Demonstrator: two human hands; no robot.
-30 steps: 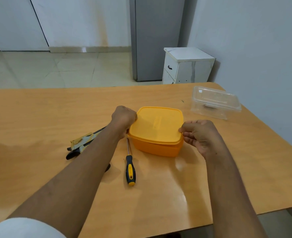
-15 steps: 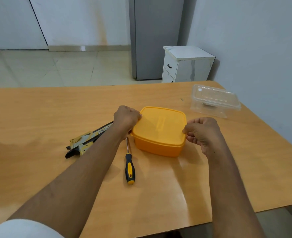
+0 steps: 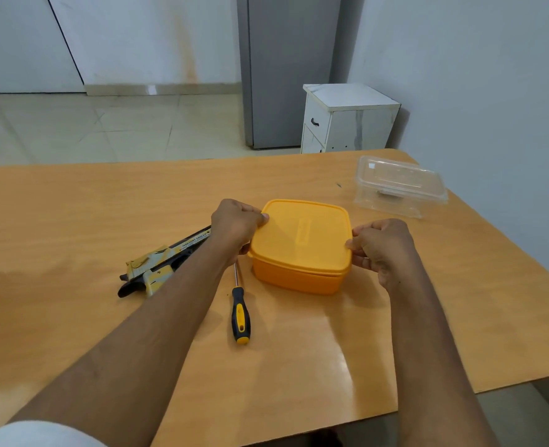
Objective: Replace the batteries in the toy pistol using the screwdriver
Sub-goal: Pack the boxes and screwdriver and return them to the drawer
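Toy pistol (image 3: 166, 262) (scuffed plastic) beside smooth square orange box (image 3: 302, 250).

The box (image 3: 300, 250) was all orange. The screwdriver (image 3: 240, 314) had a black and yellow handle. The toy pistol (image 3: 160, 264) was black with sandy yellow patches. The table (image 3: 73, 221) was light brown wood.

Toy pistol (image 3: 166, 264) slide: "DESERT EAGLE" (smaller line beneath unreadable).
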